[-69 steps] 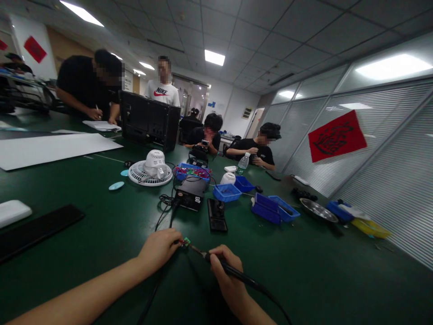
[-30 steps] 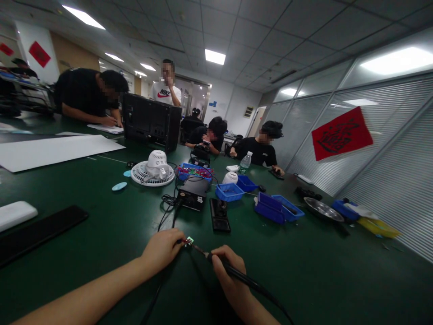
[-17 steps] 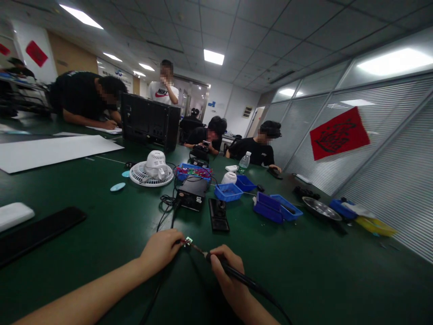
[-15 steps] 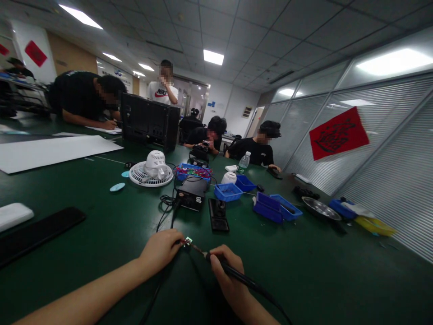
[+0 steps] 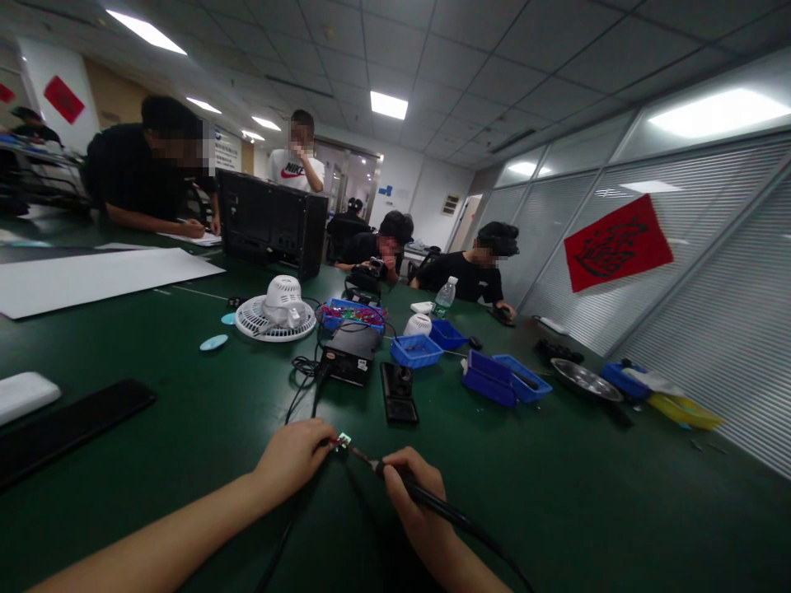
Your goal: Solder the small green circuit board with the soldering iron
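Observation:
Near the front middle of the green table (image 5: pixel 247 449), my left hand (image 5: pixel 297 451) is pinched on a thin red wire beside a small pale circuit board (image 5: pixel 344 441). My right hand (image 5: pixel 417 498) holds a black soldering iron (image 5: pixel 432 501) like a pen, its tip pointing left at the board. Whether tip and board touch is too small to tell. A black cable runs from the iron toward the bottom edge. Behind the hands stands a black box-shaped station (image 5: pixel 349 356), with a black stand (image 5: pixel 399 394) to its right.
A white fan part (image 5: pixel 275 317), blue trays (image 5: pixel 417 351), a bottle (image 5: pixel 446 295) and a metal dish (image 5: pixel 586 380) stand farther back. A black slab (image 5: pixel 74 424) lies at left. Several people sit or stand beyond a black monitor (image 5: pixel 272 221).
The person at the back left has raised their head from the papers. The seated person at the right has shifted slightly. My hands, the iron and the board look unmoved.

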Demonstrator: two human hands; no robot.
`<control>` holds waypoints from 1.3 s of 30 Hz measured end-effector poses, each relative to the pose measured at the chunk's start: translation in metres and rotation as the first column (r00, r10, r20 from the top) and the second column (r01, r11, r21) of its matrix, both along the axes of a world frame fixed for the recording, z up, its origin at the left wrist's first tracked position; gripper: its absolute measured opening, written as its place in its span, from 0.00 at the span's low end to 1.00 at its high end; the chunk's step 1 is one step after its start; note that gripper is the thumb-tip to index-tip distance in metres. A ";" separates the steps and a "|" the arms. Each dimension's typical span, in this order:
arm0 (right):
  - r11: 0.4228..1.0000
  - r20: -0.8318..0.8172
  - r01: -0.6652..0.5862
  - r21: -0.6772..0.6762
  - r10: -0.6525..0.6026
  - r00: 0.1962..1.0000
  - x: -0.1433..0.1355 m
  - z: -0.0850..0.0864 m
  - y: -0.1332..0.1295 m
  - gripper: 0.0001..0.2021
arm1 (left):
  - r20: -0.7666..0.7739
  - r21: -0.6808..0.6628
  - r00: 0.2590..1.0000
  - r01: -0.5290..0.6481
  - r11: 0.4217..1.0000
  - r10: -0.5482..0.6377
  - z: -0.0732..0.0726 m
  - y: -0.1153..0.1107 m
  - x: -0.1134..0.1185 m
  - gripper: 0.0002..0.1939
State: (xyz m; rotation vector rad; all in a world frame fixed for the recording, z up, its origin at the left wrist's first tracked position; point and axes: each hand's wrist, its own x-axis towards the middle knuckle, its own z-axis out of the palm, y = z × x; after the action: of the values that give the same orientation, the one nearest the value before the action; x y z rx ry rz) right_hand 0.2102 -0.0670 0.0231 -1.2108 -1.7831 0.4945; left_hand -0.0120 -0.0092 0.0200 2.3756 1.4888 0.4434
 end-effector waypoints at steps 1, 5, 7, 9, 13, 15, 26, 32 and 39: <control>1.000 0.002 -0.001 0.001 0.001 1.000 0.000 0.000 0.000 0.08 | -0.003 -0.002 1.000 -0.001 1.000 0.001 0.001 0.000 0.000 0.09; 1.000 -0.003 -0.004 0.014 0.004 1.000 0.000 0.001 0.000 0.07 | -0.013 -0.005 1.000 -0.015 1.000 0.015 0.002 0.000 0.001 0.08; 1.000 -0.006 0.006 0.017 -0.006 1.000 0.000 0.002 -0.001 0.08 | -0.009 0.001 1.000 -0.009 1.000 0.009 0.002 0.000 0.001 0.08; 1.000 -0.007 0.012 0.023 -0.012 1.000 -0.001 0.003 -0.001 0.08 | -0.001 0.004 1.000 -0.002 1.000 0.002 0.001 0.000 0.001 0.09; 0.999 -0.016 -0.003 0.032 0.004 1.000 -0.001 0.002 -0.001 0.08 | 0.005 -0.003 1.000 0.008 1.000 -0.008 0.000 0.000 0.000 0.09; 1.000 -0.018 -0.004 0.024 0.004 1.000 -0.001 0.002 -0.001 0.08 | 0.003 -0.003 1.000 0.004 1.000 -0.004 0.001 -0.001 0.000 0.09; 0.999 -0.021 0.019 0.035 -0.018 1.000 -0.001 0.001 -0.003 0.07 | -0.036 0.015 0.999 0.003 1.000 -0.003 0.003 -0.001 0.001 0.09; 0.997 -0.041 0.034 0.071 -0.031 0.999 -0.001 0.001 -0.003 0.07 | -0.065 0.034 0.998 0.007 0.999 -0.005 0.001 -0.002 0.001 0.09; 0.999 -0.033 0.012 0.041 -0.011 0.999 -0.001 0.003 -0.002 0.08 | -0.054 0.034 0.999 0.006 0.999 -0.004 -0.003 0.000 0.001 0.09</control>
State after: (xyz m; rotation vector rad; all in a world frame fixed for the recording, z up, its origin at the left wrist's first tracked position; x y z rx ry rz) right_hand 0.2089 -0.0688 0.0259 -1.1772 -1.7492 0.4664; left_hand -0.0113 -0.0095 0.0168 2.4355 1.5096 0.4094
